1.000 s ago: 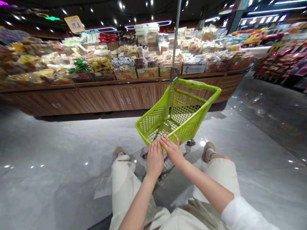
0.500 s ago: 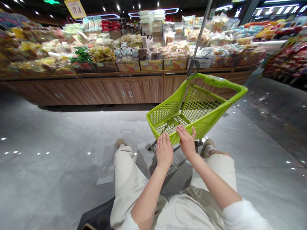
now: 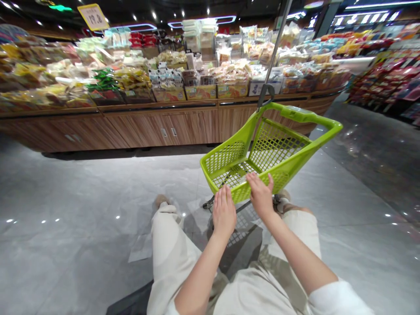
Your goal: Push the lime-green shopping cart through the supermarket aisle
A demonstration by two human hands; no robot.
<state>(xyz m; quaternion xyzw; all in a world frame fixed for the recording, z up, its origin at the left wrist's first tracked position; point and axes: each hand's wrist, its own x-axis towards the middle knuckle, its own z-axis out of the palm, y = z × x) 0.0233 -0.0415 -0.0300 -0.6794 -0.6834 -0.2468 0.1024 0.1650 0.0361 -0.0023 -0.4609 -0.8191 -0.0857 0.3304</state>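
A small lime-green shopping cart stands on the grey floor in front of me, its basket empty. My right hand rests flat on the cart's near rim, fingers stretched out. My left hand hovers just beside and below that rim, fingers straight and together, holding nothing. A grey metal pole rises from a hook at the cart's far handle. My legs in cream trousers stretch out on either side of the cart.
A long wooden display counter heaped with packaged snacks runs across the back. A yellow price sign hangs at upper left. More shelves of goods line the right, beside a dark aisle floor.
The cart has shifted to the right in view and turned slightly. Both hands stayed at its near rim and moved with it.
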